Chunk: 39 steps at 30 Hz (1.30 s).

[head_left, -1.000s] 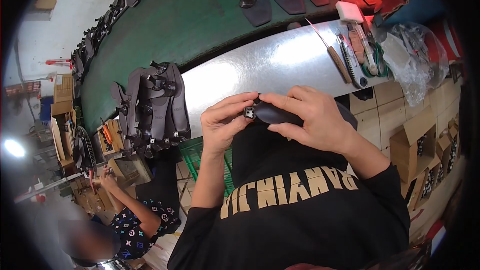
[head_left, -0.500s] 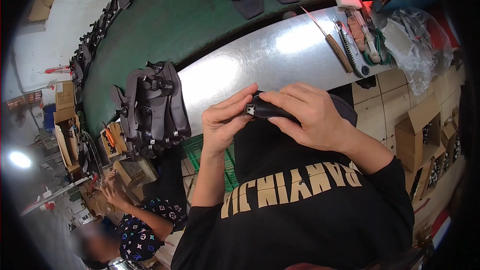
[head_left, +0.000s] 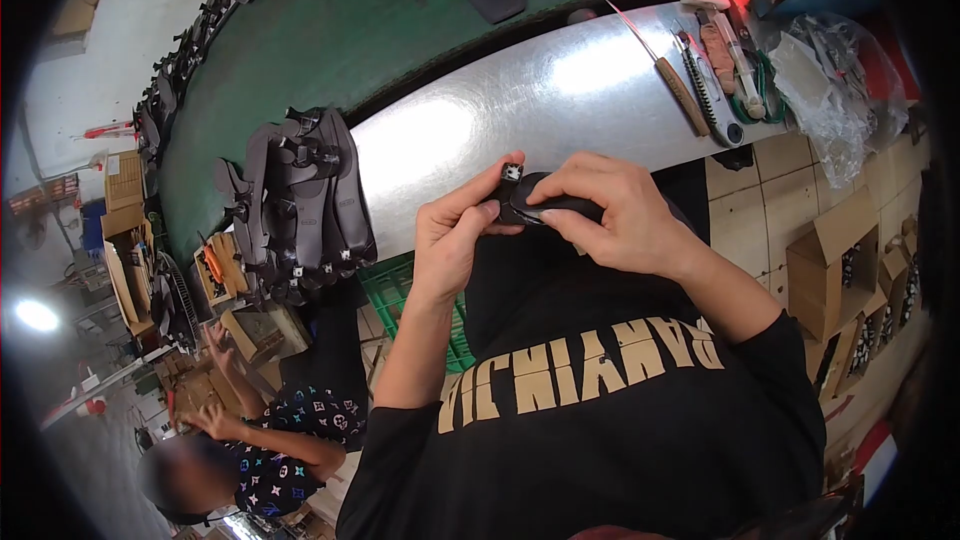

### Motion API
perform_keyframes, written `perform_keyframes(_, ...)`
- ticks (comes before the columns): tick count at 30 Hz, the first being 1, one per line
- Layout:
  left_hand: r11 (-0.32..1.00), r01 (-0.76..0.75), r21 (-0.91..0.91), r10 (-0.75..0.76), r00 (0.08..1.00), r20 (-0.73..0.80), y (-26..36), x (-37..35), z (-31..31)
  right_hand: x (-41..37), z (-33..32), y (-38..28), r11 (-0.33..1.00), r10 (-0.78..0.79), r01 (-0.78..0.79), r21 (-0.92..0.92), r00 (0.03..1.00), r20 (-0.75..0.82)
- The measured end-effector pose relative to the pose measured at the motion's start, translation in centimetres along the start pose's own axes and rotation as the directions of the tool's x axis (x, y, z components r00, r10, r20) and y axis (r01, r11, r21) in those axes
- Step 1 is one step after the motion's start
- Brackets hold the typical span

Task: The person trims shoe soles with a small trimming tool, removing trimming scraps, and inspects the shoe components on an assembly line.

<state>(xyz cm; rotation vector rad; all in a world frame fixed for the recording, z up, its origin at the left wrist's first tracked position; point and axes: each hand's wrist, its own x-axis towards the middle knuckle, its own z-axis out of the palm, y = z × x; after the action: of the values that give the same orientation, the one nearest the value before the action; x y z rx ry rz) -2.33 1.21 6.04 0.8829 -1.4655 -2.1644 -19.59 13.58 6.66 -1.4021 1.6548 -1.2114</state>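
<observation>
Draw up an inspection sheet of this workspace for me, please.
surface: metal bench shows bright glare; green table lies beyond
job's things: dark sandal held over the bench's near edge; piled sandals off its left end
clutter: awl among tools and clear plastic bag toward the right end
hands: left hand and right hand both grip the sandal
cables: green loop among tools, cord or handle unclear
surroundings: another person lower left; cardboard box at right

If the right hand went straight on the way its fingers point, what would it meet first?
Most likely the left hand, whose thumb and fingers hold the near end of the dark sandal just beyond the right hand's fingertips; relative depth is unclear here.
</observation>
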Motion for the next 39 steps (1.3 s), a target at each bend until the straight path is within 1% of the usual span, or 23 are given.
perform_keyframes(2, 0.999, -0.023, 0.026, 0.024, 1.000, -0.017, -0.1, -0.1, 0.3, 0.1, 0.2, 0.2, 0.993, -0.087, 0.085, -0.087, 0.996, -0.023)
perform_keyframes(4, 0.994, -0.074, 0.075, 0.076, 0.997, -0.025, -0.4, -0.1, 0.5, 0.2, 0.1, 0.1, 0.982, -0.117, 0.118, -0.145, 0.993, 0.015)
perform_keyframes(5, 0.995, -0.068, 0.072, 0.071, 0.997, -0.029, -0.5, -0.1, 0.3, 0.2, 0.0, 0.1, 0.975, -0.132, 0.136, -0.173, 0.991, 0.035)
perform_keyframes(8, 0.995, -0.061, 0.072, 0.064, 0.997, -0.041, -0.6, -0.1, 0.1, 0.2, -0.2, 0.5, 0.980, -0.150, 0.157, -0.120, 0.987, 0.065)
perform_keyframes(12, 0.991, -0.083, 0.103, 0.090, 0.993, -0.071, -0.2, -0.1, 0.7, 0.0, 0.3, 0.3, 0.991, -0.113, 0.114, -0.064, 0.993, 0.025)
perform_keyframes(14, 0.988, -0.102, 0.118, 0.112, 0.991, -0.078, -0.1, 0.0, 1.0, -0.1, 0.7, 0.6, 0.995, -0.079, 0.080, -0.053, 0.997, 0.004)
perform_keyframes(17, 0.982, -0.139, 0.132, 0.149, 0.986, -0.073, 0.0, 0.0, 1.2, -0.1, 1.1, 0.9, 0.994, -0.101, 0.099, -0.055, 0.994, -0.045)
perform_keyframes(19, 0.978, -0.159, 0.135, 0.169, 0.984, -0.065, -0.1, 0.1, 1.1, -0.1, 1.3, 1.0, 0.987, -0.140, 0.131, -0.093, 0.986, -0.094)
perform_keyframes(22, 0.995, -0.086, 0.044, 0.090, 0.990, -0.104, 0.2, 0.2, 1.1, -0.3, 1.6, 1.1, 0.970, -0.212, 0.190, -0.150, 0.966, -0.146)
perform_keyframes(25, 0.998, 0.055, -0.032, -0.057, 0.997, -0.050, 0.9, 0.4, 0.7, -0.6, 1.3, 1.4, 0.924, -0.334, 0.288, -0.250, 0.928, -0.165)
perform_keyframes(26, 0.995, 0.048, -0.087, -0.051, 0.998, -0.031, 1.3, 0.5, 0.7, -0.6, 1.2, 1.4, 0.900, -0.382, 0.326, -0.289, 0.909, -0.165)
perform_keyframes(28, 0.980, 0.035, -0.197, -0.035, 0.999, 0.002, 2.0, 0.5, 0.8, -0.5, 0.6, 0.8, 0.900, -0.378, 0.323, -0.292, 0.913, -0.153)
perform_keyframes(29, 0.999, 0.043, -0.032, -0.044, 0.999, -0.028, 1.9, 0.5, 1.1, -0.5, 0.5, 0.6, 0.901, -0.374, 0.321, -0.292, 0.915, -0.147)
perform_keyframes(32, 0.990, 0.139, 0.026, -0.139, 0.990, 0.017, 1.9, 0.5, 0.4, -0.4, 0.7, 0.1, 0.952, -0.293, 0.260, -0.165, 0.928, -0.229)
perform_keyframes(33, 0.982, 0.189, 0.006, -0.189, 0.980, 0.060, 2.1, 0.5, 0.2, -0.5, 0.8, 0.3, 0.959, -0.271, 0.240, -0.153, 0.934, -0.233)
perform_keyframes(36, 0.970, 0.232, 0.076, -0.237, 0.970, 0.053, 1.8, 0.7, 0.5, -0.9, 1.1, 1.0, 0.975, -0.213, 0.190, -0.119, 0.948, -0.237)
perform_keyframes(39, 0.958, 0.233, 0.169, -0.241, 0.970, 0.034, 1.4, 0.8, 1.0, -1.1, 1.2, 1.2, 0.977, -0.199, 0.173, -0.126, 0.951, -0.238)
